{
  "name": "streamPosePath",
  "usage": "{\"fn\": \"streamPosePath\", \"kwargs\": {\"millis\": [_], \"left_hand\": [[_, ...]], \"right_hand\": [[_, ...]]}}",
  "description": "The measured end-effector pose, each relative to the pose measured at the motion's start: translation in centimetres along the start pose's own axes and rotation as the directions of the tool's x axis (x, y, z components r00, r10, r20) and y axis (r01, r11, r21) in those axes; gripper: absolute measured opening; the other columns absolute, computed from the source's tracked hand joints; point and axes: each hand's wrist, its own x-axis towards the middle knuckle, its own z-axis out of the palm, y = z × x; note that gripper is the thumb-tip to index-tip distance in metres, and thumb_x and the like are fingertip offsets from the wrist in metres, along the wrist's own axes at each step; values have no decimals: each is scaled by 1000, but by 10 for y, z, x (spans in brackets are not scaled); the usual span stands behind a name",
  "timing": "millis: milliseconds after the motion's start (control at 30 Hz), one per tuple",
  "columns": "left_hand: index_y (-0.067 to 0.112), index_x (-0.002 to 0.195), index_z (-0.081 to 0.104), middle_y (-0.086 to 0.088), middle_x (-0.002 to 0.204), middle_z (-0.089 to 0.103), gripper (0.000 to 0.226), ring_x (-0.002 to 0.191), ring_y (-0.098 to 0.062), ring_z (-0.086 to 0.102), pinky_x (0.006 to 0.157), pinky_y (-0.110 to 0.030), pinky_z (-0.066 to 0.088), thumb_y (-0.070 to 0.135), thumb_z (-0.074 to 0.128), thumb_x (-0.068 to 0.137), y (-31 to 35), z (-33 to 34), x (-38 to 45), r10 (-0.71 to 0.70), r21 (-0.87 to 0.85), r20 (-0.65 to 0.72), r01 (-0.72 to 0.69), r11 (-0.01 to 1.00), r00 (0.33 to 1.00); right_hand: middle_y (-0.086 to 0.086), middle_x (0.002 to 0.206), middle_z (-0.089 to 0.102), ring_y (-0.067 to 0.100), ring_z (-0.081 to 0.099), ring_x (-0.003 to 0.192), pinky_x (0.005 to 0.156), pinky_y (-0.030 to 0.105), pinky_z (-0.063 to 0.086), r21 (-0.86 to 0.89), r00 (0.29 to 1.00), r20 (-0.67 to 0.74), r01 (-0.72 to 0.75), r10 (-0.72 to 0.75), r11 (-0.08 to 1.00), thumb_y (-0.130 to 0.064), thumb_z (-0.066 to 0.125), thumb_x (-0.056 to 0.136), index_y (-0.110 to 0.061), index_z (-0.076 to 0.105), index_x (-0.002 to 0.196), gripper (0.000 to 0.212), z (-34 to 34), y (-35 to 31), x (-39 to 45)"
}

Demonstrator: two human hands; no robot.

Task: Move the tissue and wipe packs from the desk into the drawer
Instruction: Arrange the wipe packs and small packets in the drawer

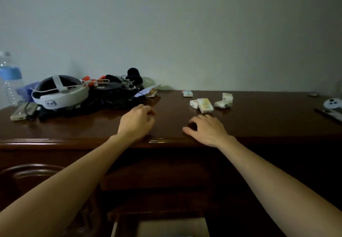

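Observation:
Several small white tissue and wipe packs lie on the dark wooden desk (92,125), right of centre: a larger pack (205,105), a smaller one (194,104) beside it, one at the back (187,93), and others (224,101) to the right. My right hand (205,127) rests on the desk just in front of the larger pack, fingers loosely curled, holding nothing. My left hand (137,121) hovers near the desk's front edge, fingers loosely curled and empty. An open drawer (159,224) shows at the bottom, below the desk.
A white headset (59,94) on a pile of black cables and gear fills the desk's left. A water bottle (9,77) stands far left, a phone (19,112) beside it. A white controller (333,103) lies at the far right. A chair back (27,173) is lower left.

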Motion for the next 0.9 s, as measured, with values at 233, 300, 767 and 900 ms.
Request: {"fn": "streamPosePath", "kwargs": {"millis": [233, 300, 767, 900], "left_hand": [[20, 123, 70, -6, 132, 58, 38, 126, -30, 44, 98, -44, 43, 29, 57, 88, -29, 47, 110, 51, 283, -35, -39, 958, 998], [19, 131, 65, -11, 144, 48, 45, 138, -34, 32, 111, -47, 29, 35, 54, 91, -40, 61, 149, 52, 370, 35, -61, 927, 998], [4, 123, 65, -12, 118, 63, 36, 121, -34, 53, 120, -53, 14, 24, 50, 97, -46, 115, 190, 85, 380, -187, -8, 925, 979], [8, 111, 60, -11, 106, 63, 22, 83, -32, 65, 62, -37, 45, 21, 62, 93, 1, 65, 147, 84, -82, -402, -127, 988, 912]], "right_hand": [[0, 128, 59, 23, 52, 123, 94, 44, 47, -114, 991, -120, 37, -51, 993, -59, 52, 91, -32, 61, 121, 42, 15, -3, 105], [7, 149, 43, 31, 29, 142, 114, 56, 25, -266, 986, -157, 5, -48, 964, -57, 55, 89, -33, 56, 133, 50, 20, 0, 141], [4, 146, 44, 36, 39, 131, 101, 53, 40, -60, 987, 34, -153, 155, 986, -45, 44, 99, -34, 45, 139, 41, 47, 46, 193], [-9, 120, 54, 23, 48, 111, 77, 39, 40, 219, 997, -33, -66, 76, 974, -70, 55, 81, -47, 60, 109, 37, 34, 39, 145]]}}
